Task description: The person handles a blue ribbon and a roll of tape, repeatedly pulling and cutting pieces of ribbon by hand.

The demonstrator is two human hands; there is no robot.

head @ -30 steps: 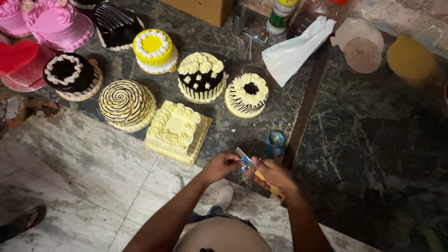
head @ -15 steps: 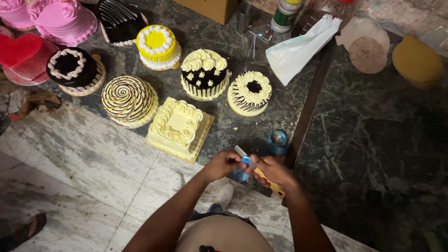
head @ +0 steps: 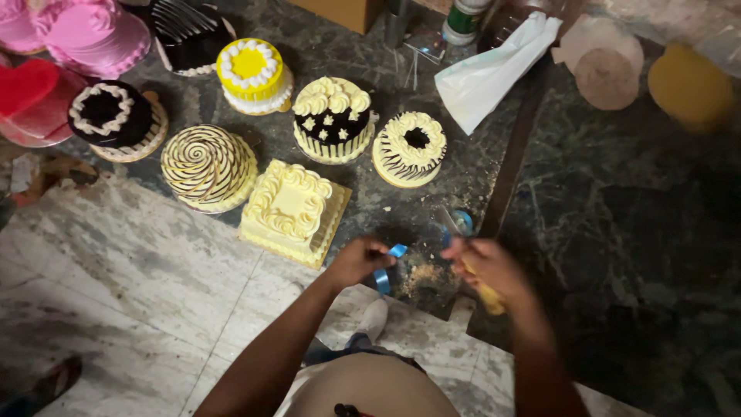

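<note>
left hand (head: 356,261) pinching blue strip (head: 388,266), right hand (head: 488,262) perhaps gripping yellow handle (head: 488,295)

There is one view only, from a camera on the person's head, looking almost straight down past the chest. The left hand (head: 359,261) and right hand (head: 488,266) sit near the bottom, close to the lens. Farther off, toward the top, the dark stone counter (head: 617,232) with cakes spreads left to right; pale floor (head: 116,293) fills the near left.
</note>
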